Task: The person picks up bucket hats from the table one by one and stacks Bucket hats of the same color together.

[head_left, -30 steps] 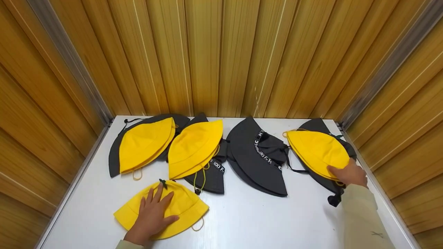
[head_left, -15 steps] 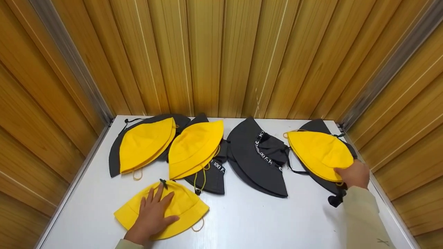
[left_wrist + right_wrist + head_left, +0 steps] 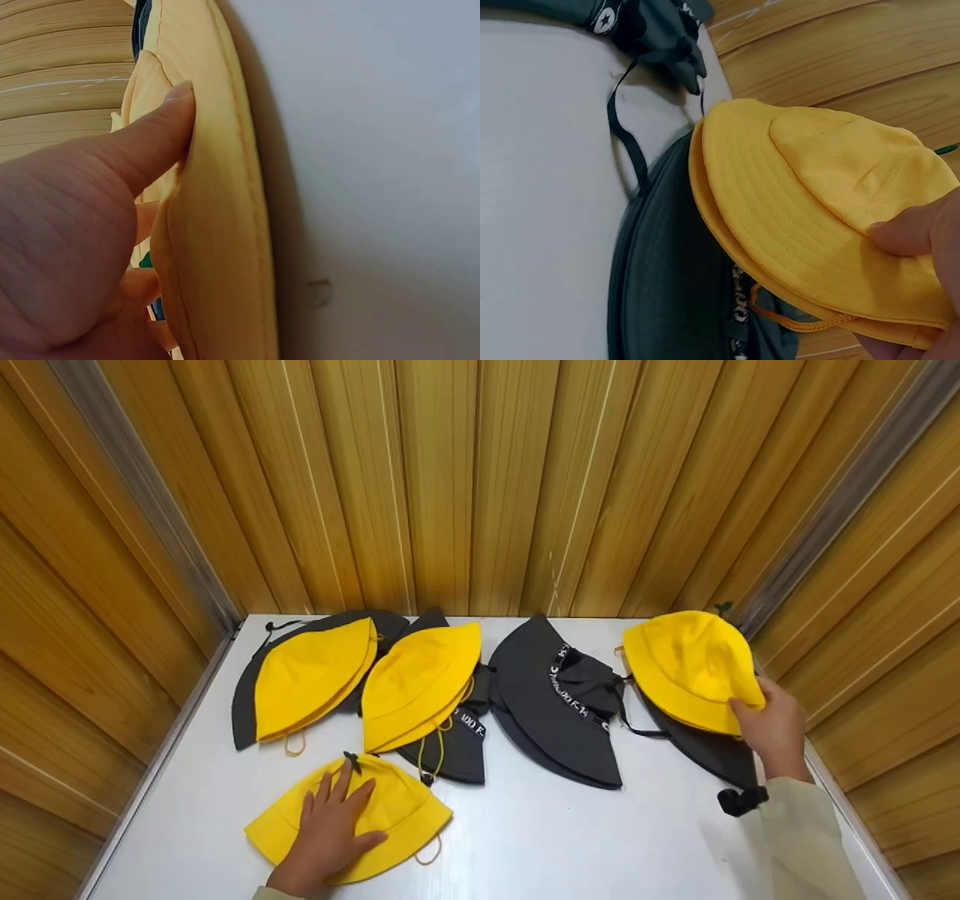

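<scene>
Around the far, left and right sides: ribbed wood-patterned walls (image 3: 435, 487). Between them, a white table (image 3: 555, 840), with grey metal posts (image 3: 847, 502) at the far corners.

Along the far half of the table, from left to right: a leftmost black hat (image 3: 244, 716), mostly covered; a second black hat (image 3: 459, 766), showing at the far edge and near right; a third black hat (image 3: 536, 690), uncovered and folded flat, crown to the right; a rightmost black hat (image 3: 712, 754), visible at its near side.

On top of the leftmost and second black hats, one folded hat each: a leftmost yellow hat (image 3: 311, 679) and a middle yellow hat (image 3: 420, 679). Over the rightmost black hat, crown upward, a rightmost yellow hat (image 3: 690, 660); impossible to tell how far clear of the cloth below. At near left, flat on the table, a near yellow hat (image 3: 420, 810).

Right hand (image 3: 776, 727): pinches the near right of the rightmost yellow hat's brim, thumb above, fingers beneath. Left hand (image 3: 330, 825): rests spread on the near yellow hat, fingers apart, gripping nothing.

Below the right hand, a pale sleeve (image 3: 806, 832) and a small black device (image 3: 742, 801). On the third black hat, a white-lettered band (image 3: 577, 701); from its crown to the rightmost black hat, a dark strap (image 3: 645, 727). Atop the near and rightmost yellow hats, green sprouts (image 3: 723, 607).
</scene>
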Tool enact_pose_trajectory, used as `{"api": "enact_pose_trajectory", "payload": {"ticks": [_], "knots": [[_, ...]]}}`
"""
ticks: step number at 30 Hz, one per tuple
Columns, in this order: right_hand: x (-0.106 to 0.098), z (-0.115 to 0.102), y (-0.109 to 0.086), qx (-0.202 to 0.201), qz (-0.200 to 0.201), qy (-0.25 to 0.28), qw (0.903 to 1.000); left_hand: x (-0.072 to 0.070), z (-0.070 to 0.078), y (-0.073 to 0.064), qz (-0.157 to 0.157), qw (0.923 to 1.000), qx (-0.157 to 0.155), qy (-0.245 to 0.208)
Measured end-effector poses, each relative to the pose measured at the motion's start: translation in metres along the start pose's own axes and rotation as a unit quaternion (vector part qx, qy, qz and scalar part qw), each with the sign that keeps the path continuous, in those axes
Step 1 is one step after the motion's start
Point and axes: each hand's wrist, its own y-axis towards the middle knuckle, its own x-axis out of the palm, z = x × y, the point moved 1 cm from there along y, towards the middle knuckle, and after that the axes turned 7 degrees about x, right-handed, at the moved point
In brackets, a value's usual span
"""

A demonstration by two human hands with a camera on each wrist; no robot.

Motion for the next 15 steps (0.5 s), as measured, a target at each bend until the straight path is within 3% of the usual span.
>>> {"api": "enact_pose_trajectory", "payload": {"ticks": [7,11,15], "knots": [[-0.023,-0.041,-0.025,-0.079,0.091,0.008,0.9927,-0.01,0.009,-0.002,0.011,0.9997,-0.001,0.02],[-0.037,-0.066,-0.037,-0.135,0.16,0.024,0.9774,-0.019,0.019,-0.003,0.029,0.9993,-0.007,0.024],[-0.047,-0.087,-0.05,-0.194,0.2,0.035,0.9599,-0.028,0.028,-0.006,0.033,0.9993,-0.009,0.016]]}}
